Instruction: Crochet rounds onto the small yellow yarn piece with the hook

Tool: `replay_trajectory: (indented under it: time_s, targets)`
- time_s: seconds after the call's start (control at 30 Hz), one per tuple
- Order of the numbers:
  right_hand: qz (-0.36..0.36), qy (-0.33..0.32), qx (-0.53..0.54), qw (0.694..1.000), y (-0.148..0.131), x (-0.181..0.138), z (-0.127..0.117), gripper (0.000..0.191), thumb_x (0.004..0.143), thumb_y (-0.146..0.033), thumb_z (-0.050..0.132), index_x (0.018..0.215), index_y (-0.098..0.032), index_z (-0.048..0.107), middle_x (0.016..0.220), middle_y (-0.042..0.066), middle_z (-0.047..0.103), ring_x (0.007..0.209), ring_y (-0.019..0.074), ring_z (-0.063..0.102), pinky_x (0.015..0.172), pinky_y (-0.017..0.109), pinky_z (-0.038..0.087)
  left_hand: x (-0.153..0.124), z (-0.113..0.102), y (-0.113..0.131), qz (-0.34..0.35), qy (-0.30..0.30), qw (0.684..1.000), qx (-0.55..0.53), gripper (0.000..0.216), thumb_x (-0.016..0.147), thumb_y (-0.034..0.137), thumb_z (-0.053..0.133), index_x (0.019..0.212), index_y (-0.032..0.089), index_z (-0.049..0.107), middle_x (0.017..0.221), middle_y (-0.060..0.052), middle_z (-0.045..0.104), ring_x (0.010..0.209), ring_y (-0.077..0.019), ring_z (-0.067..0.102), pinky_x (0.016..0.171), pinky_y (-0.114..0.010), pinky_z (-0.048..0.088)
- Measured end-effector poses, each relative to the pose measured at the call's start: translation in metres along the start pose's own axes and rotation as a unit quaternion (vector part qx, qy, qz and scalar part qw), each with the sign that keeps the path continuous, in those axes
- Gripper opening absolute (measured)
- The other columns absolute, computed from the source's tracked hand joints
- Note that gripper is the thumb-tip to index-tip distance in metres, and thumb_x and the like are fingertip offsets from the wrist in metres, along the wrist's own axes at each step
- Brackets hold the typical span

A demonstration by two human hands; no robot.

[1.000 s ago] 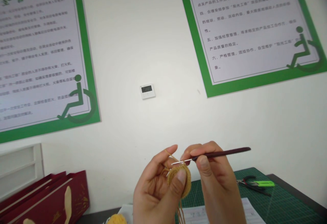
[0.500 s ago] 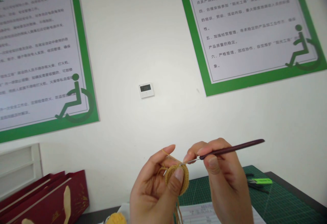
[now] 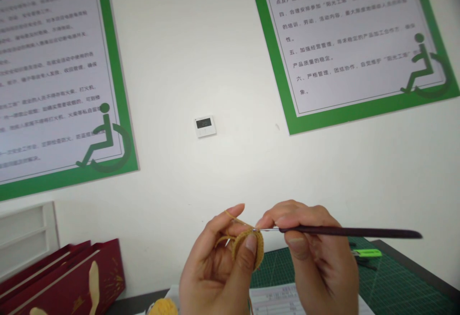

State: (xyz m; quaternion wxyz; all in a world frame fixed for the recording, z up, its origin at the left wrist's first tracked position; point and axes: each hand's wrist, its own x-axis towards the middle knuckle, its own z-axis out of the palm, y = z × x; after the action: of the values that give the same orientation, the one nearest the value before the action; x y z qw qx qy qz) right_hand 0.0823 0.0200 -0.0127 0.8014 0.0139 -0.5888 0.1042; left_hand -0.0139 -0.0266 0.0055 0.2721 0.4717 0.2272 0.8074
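Left hand (image 3: 215, 272) closed, thumb pinching mustard crochet disc (image 3: 259, 252), held up above green mat (image 3: 395, 286). Right hand (image 3: 316, 262) pinches crochet hook (image 3: 345, 231), tip at disc's rim: mid-stitch, I judge. Next pull wants taut yarn (image 3: 237, 219).

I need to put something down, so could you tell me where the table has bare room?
The green cutting mat is bare right of the right hand, nearer than the green-handled cutters. Crowded leftward: paper sheet, yarn ball, red boxes.
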Motion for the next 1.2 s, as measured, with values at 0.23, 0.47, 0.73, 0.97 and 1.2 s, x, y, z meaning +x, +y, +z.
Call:
replay_trajectory:
  time_s: [0.23, 0.47, 0.73, 0.97, 1.2]
  targets:
    - [-0.093, -0.053, -0.090, 0.990, -0.005, 0.008, -0.004, 0.013, 0.102, -0.023, 0.052, 0.105, -0.024, 0.065, 0.085, 0.005, 0.076, 0.078, 0.0204, 0.073, 0.069, 0.038, 0.059, -0.001, 0.001, 0.002, 0.012, 0.001, 1.000, 0.005, 0.033, 0.066, 0.013, 0.091, 0.096, 0.025, 0.085, 0.072, -0.002, 0.073, 0.062, -0.0125, 0.064, 0.059, -0.018, 0.053]
    - [-0.162, -0.061, -0.134, 0.976, -0.005, 0.006, -0.002, 0.014, 0.101, -0.021, 0.054, 0.111, -0.025, 0.064, 0.088, 0.007, 0.077, 0.075, 0.0199, 0.071, 0.065, 0.037, 0.060, -0.001, -0.002, 0.009, -0.096, -0.029, 0.994, -0.054, 0.039, 0.058, 0.022, 0.099, 0.095, 0.028, 0.085, 0.073, -0.002, 0.072, 0.067, -0.0120, 0.064, 0.060, -0.016, 0.052]
    - [-0.040, -0.035, -0.015, 0.998, 0.010, -0.006, 0.001, 0.014, 0.094, -0.017, 0.064, 0.102, -0.028, 0.067, 0.089, 0.002, 0.069, 0.078, 0.0171, 0.068, 0.063, 0.032, 0.057, 0.000, -0.003, 0.009, -0.111, -0.047, 0.989, -0.086, 0.042, 0.060, 0.018, 0.098, 0.099, 0.030, 0.085, 0.072, -0.001, 0.073, 0.062, -0.0093, 0.063, 0.060, -0.015, 0.052]
    - [-0.232, 0.026, -0.181, 0.955, 0.016, -0.011, 0.005, 0.039, 0.077, 0.006, 0.067, 0.105, -0.023, 0.070, 0.080, 0.002, 0.065, 0.066, 0.0147, 0.057, 0.052, 0.029, 0.046, 0.000, -0.002, 0.010, -0.108, -0.022, 0.990, -0.090, 0.047, 0.059, 0.017, 0.097, 0.104, 0.026, 0.085, 0.074, -0.002, 0.072, 0.068, -0.0126, 0.067, 0.066, -0.018, 0.057]
    - [-0.198, 0.009, -0.145, 0.969, 0.007, -0.007, 0.008, 0.015, 0.094, -0.008, 0.059, 0.104, -0.015, 0.067, 0.071, 0.005, 0.067, 0.060, 0.0147, 0.058, 0.049, 0.028, 0.051, -0.002, -0.002, 0.010, -0.097, -0.041, 0.992, -0.075, 0.051, 0.062, 0.016, 0.096, 0.110, 0.030, 0.082, 0.074, -0.002, 0.072, 0.067, -0.0128, 0.065, 0.063, -0.019, 0.054]
